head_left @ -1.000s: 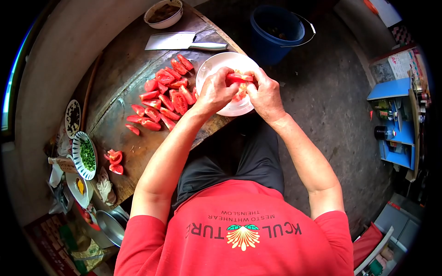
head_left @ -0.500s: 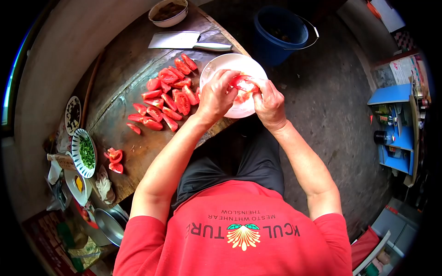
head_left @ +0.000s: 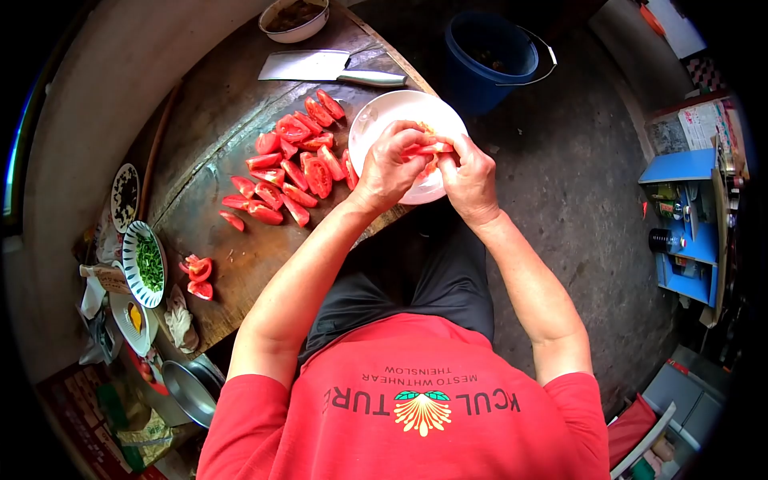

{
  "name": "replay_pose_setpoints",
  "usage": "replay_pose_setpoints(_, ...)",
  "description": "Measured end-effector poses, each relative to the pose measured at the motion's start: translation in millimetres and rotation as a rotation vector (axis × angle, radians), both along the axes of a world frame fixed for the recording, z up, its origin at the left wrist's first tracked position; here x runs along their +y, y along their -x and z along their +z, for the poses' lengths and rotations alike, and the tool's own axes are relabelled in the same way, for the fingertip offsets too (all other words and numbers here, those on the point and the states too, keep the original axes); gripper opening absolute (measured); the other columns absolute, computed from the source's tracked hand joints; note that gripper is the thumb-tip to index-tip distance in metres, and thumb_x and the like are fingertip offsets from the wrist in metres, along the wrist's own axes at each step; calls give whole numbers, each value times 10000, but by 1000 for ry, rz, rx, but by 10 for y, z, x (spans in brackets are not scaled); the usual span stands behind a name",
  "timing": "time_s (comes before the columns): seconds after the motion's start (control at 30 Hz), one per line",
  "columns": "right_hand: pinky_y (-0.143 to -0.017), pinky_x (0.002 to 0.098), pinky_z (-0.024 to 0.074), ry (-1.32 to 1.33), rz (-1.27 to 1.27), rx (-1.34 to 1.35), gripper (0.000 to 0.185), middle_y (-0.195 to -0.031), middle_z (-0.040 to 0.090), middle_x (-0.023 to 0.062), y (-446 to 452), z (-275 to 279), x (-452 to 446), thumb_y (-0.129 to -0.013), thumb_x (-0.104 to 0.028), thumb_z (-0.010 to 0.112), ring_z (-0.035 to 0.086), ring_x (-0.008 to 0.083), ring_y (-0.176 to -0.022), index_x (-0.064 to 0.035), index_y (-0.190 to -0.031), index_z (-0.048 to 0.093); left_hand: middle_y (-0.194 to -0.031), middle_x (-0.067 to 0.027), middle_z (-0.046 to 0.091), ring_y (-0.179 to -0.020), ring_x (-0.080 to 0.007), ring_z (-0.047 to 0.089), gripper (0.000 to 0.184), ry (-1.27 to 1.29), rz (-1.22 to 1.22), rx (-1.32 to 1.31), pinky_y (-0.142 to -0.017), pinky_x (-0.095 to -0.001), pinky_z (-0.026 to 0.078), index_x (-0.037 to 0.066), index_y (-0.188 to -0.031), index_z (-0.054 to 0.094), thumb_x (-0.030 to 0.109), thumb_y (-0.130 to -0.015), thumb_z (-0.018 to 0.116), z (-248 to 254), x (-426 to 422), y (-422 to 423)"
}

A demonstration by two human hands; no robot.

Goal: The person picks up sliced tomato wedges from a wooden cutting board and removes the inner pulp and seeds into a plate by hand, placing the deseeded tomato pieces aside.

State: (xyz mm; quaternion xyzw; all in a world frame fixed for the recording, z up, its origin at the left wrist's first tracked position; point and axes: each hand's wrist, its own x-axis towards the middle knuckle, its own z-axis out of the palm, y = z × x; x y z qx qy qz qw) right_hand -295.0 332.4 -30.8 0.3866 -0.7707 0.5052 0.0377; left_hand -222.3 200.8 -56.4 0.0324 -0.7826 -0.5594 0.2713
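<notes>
Over a white plate (head_left: pixel 384 108) at the table's corner, my two hands meet on a tomato wedge (head_left: pixel 434 148). My left hand (head_left: pixel 390 166) pinches its left end. The right end is between the closed fingers of my right hand (head_left: pixel 470 180). Reddish pulp lies on the plate, partly hidden under my hands. Left of the plate, several cut tomato wedges (head_left: pixel 318 178) are spread on the wooden table (head_left: pixel 192 180). A smaller group of tomato pieces (head_left: pixel 200 288) sits apart, nearer the table's left end.
A cleaver (head_left: pixel 308 66) lies beyond the wedges, near a bowl (head_left: pixel 294 30) of brown food. On the floor to the right stands a blue bucket (head_left: pixel 492 68). A bowl of chopped greens (head_left: pixel 150 262) and a metal pan (head_left: pixel 189 392) are at left; blue shelves (head_left: pixel 680 166) stand far right.
Both hands have turned the tomato wedge and drawn closer over it, so less of its red side shows. The loose wedges and cleaver have stayed put.
</notes>
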Motion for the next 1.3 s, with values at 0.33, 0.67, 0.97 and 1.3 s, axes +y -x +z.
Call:
replay_pose_setpoints(0.33,-751,369,526,-232,69,-449,200,-877,654,217,117,22,-11,-832,-111,580,659,312,-806,23,-968,641,-912,-61,652,-848,-108,596,461,-437,-224,-591,-807,-256,465,-31,-1041,628,404,-926,530,226,-222,41)
replay_pose_setpoints(0.67,-569,298,509,-185,-9,-582,186,-738,655,156,47,126,-59,-855,-90,561,639,185,-593,35,-970,636,-908,-61,656,-788,-96,593,411,-484,-80,-659,-726,-242,479,-7,-1006,643,373,-849,659,321,-290,-20)
replay_pose_setpoints(0.97,-671,358,517,-336,-28,-487,210,-779,663,193,148,148,-63,-802,-146,584,657,280,-714,35,-878,660,-894,-109,655,-808,-209,631,274,119,-121,-313,-728,-333,503,-20,-1086,586,37,-818,607,295,-269,-17)
replay_pose_setpoints(1.3,-683,358,499,-436,63,-601,213,-756,662,180,197,225,-49,-769,-154,566,643,245,-713,27,-817,668,-741,-193,624,-694,-305,631,159,503,-235,-367,-628,-378,481,-24,-934,610,94,-828,618,320,-317,29)
